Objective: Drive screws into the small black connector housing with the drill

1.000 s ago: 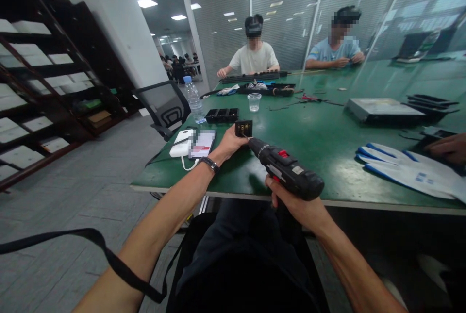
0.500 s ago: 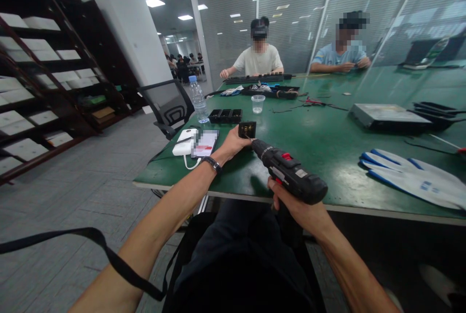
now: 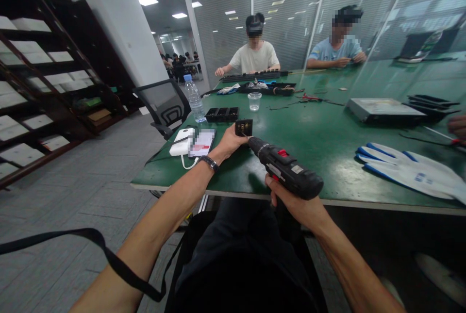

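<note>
My left hand (image 3: 232, 141) is closed on a small black block with brass-coloured metal parts (image 3: 243, 127), held up over the near edge of the table. My right hand (image 3: 291, 201) grips a black and red cordless drill (image 3: 287, 167) by its handle, index finger near the red trigger. The drill's chuck points left and away from me, and its thin bit reaches the block beside my left thumb. Whether the bit touches a screw is too small to tell. Behind the block stands a black three-compartment tray (image 3: 222, 114).
On the green table (image 3: 309, 128) are a water bottle (image 3: 194, 99), clear cup (image 3: 254, 102), white power bank (image 3: 181, 142), phone (image 3: 202, 143), metal-topped box (image 3: 386, 110) and white-blue glove (image 3: 411, 170). Two people sit opposite. Another person's hand (image 3: 457, 126) shows at the right edge.
The view has shifted slightly, moving the table contents a little left and up in the picture. Another person's hand has come in at the right edge. My hands keep their holds.
</note>
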### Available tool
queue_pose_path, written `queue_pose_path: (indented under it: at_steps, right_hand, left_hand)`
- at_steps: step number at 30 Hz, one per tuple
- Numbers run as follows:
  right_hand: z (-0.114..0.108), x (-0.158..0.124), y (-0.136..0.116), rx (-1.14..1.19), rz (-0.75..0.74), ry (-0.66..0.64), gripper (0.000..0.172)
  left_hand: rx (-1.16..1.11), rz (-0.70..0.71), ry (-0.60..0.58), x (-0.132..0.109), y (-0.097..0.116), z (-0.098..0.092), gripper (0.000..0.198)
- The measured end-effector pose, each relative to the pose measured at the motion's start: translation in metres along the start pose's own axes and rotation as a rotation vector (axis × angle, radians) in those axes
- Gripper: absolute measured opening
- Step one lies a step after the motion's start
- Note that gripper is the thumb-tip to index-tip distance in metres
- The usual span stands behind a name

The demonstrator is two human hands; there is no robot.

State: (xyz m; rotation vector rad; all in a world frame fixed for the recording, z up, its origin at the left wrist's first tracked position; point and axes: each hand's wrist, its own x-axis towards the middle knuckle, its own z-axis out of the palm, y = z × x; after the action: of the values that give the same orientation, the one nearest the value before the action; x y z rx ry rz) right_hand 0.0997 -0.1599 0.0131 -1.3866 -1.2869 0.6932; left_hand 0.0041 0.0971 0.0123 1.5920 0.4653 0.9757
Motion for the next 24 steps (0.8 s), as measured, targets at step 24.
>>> queue_pose_path:
  at_steps: [24]
  right_hand:
    - [0.0019,0.0005,-0.0094,0.035,-0.007,-0.001,0.033]
  left_hand:
    - [0.047,0.011,0.015,0.0012,-0.0023,0.0001,0.048]
